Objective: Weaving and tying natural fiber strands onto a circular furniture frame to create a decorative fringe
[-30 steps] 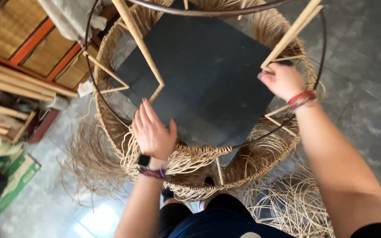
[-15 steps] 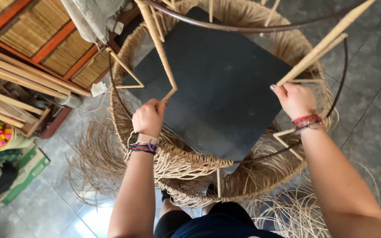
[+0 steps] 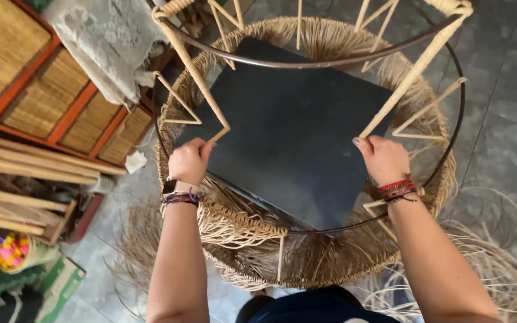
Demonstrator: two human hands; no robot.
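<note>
Your left hand (image 3: 189, 160) and right hand (image 3: 383, 158) each close on a pale rod (image 3: 195, 75) wrapped in smooth, matt cane-like strips. These rods belong to a round frame (image 3: 306, 63) whose hoops look like dark, dull metal, thin and smooth. Around it runs woven wicker (image 3: 234, 218), rough and fibrous, with loose straw-coloured strands fraying off the edge. Inside lies a black board (image 3: 294, 131), flat, matt and slightly grainy. Your wrists carry braided thread bracelets (image 3: 397, 188), soft cloth cord in red and dark tones. The floor (image 3: 504, 119) is grey stone or concrete with a faint sheen. A white lace cloth (image 3: 106, 42) drapes over orange-painted wooden shelving (image 3: 61, 128) backed with woven matting.
</note>
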